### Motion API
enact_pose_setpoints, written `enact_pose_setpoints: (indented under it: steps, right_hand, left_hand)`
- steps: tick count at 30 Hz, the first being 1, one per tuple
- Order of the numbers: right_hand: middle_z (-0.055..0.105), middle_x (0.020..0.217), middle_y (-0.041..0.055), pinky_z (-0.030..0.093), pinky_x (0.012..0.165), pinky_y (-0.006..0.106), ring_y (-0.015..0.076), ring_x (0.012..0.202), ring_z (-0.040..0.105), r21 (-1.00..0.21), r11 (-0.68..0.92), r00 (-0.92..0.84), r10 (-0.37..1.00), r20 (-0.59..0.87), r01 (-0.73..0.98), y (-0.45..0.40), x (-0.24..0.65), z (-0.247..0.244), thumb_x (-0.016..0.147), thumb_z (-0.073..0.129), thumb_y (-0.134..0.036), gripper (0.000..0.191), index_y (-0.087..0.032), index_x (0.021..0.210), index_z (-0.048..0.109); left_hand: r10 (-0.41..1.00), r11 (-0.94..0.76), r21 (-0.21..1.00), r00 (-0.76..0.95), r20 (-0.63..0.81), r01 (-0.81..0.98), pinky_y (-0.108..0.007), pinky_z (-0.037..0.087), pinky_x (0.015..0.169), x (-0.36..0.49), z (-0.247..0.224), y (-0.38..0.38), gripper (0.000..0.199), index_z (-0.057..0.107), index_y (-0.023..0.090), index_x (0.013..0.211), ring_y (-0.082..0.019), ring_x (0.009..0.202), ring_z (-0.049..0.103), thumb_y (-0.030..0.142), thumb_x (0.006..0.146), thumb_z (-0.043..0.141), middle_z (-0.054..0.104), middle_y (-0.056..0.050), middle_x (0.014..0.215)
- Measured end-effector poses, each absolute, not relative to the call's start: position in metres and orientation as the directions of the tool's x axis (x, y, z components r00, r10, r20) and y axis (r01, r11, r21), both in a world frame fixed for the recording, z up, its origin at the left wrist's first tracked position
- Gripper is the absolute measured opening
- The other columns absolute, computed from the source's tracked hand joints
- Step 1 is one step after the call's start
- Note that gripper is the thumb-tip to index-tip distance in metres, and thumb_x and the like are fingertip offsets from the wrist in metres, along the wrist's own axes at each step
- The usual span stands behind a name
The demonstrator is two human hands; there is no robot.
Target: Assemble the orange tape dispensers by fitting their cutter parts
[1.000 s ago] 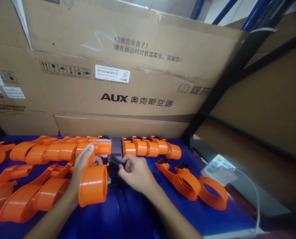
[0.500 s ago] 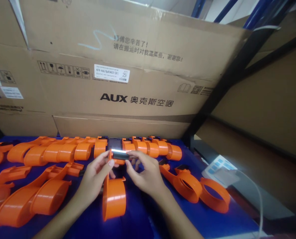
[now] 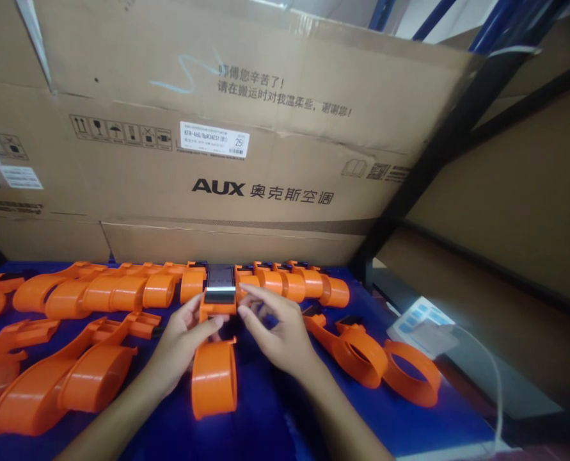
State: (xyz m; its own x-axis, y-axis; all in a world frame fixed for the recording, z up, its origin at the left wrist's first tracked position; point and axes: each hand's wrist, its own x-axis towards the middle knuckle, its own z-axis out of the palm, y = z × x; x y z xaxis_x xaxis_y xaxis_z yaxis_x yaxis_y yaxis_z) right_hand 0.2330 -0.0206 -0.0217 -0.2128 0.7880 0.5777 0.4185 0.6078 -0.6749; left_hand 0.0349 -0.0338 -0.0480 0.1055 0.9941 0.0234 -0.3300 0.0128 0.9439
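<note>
An orange plastic tape dispenser (image 3: 214, 378) hangs in front of me with its round hub downward. Across its top lies a black strip (image 3: 220, 296) with a pale toothed edge. My left hand (image 3: 182, 342) is closed on the dispenser's head, thumb in front and fingers partly hidden behind. Beside the right end of the black strip is my right hand (image 3: 277, 330), its thumb and forefinger apart; whether the fingertips touch the dispenser is hard to tell. Behind the dispenser, a dark flat device like a phone (image 3: 221, 275) leans at the back.
Several orange dispensers (image 3: 100, 378) lie on the blue surface (image 3: 162, 442) at left, with more in a back row (image 3: 157, 291). To the right are a dispenser (image 3: 361, 358), an orange ring (image 3: 414, 374) and a white box with a cable (image 3: 421, 326). Cardboard (image 3: 265, 224) stands behind.
The dispenser has turned so its black strip faces me more squarely, and it has shifted slightly left. My right fingers have come off the strip's end.
</note>
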Motion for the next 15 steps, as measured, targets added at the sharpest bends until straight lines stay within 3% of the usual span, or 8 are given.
enact_pose_setpoints:
  steps: [2,4,6,10,15]
  right_hand:
    - [0.071,0.073,0.003,0.049,0.056,0.026,0.0155,0.059,0.062,-0.692,0.517,-0.199,0.849,0.49,0.505,-0.018,0.236,-0.022,0.1,0.055,-0.036,0.024,-0.019,0.098,0.072]
    - [0.069,0.067,0.0033,0.046,0.056,0.027,0.017,0.059,0.063,-0.606,0.417,-0.234,0.903,0.36,0.677,-0.017,0.237,-0.024,0.099,0.057,-0.036,0.026,-0.019,0.085,0.071]
    - [0.075,0.078,0.0071,0.048,0.063,0.03,0.0224,0.071,0.07,-0.434,0.342,-0.26,0.936,0.237,0.834,-0.017,0.235,-0.026,0.094,0.065,-0.039,0.022,-0.02,0.089,0.073]
    - [0.078,0.095,0.0154,0.051,0.074,0.039,0.0341,0.092,0.074,-0.167,0.227,-0.218,0.973,0.073,0.959,-0.021,0.224,-0.033,0.088,0.07,-0.054,0.037,-0.02,0.1,0.075]
    - [0.077,0.102,0.0145,0.047,0.074,0.037,0.0346,0.099,0.072,-0.137,0.236,-0.24,0.971,-0.015,0.962,-0.027,0.217,-0.034,0.089,0.068,-0.048,0.033,-0.02,0.107,0.07]
  left_hand:
    - [0.999,0.022,0.924,0.054,-0.002,-0.381,-0.022,0.052,0.064,0.033,-0.046,-0.033,0.033,0.074,0.018,0.104,-0.012,0.065,0.062,0.029,0.075,0.085,0.075,-0.004,0.089]
    - [1.0,0.028,0.901,0.002,-0.03,-0.433,-0.02,0.052,0.061,0.031,-0.042,-0.033,0.03,0.073,0.017,0.1,-0.01,0.061,0.061,0.028,0.075,0.085,0.075,-0.004,0.085]
    - [0.998,0.041,0.882,-0.021,-0.058,-0.47,-0.019,0.051,0.058,0.03,-0.04,-0.033,0.031,0.072,0.016,0.1,-0.01,0.058,0.061,0.027,0.074,0.085,0.076,-0.004,0.082]
    - [0.997,0.059,0.875,-0.009,-0.072,-0.48,-0.019,0.05,0.055,0.03,-0.038,-0.033,0.03,0.071,0.015,0.098,-0.009,0.055,0.06,0.029,0.075,0.085,0.076,-0.004,0.081]
    - [0.999,0.036,0.886,0.002,-0.04,-0.463,-0.019,0.054,0.06,0.03,-0.04,-0.034,0.033,0.071,0.017,0.104,-0.009,0.06,0.062,0.029,0.077,0.085,0.077,-0.004,0.086]
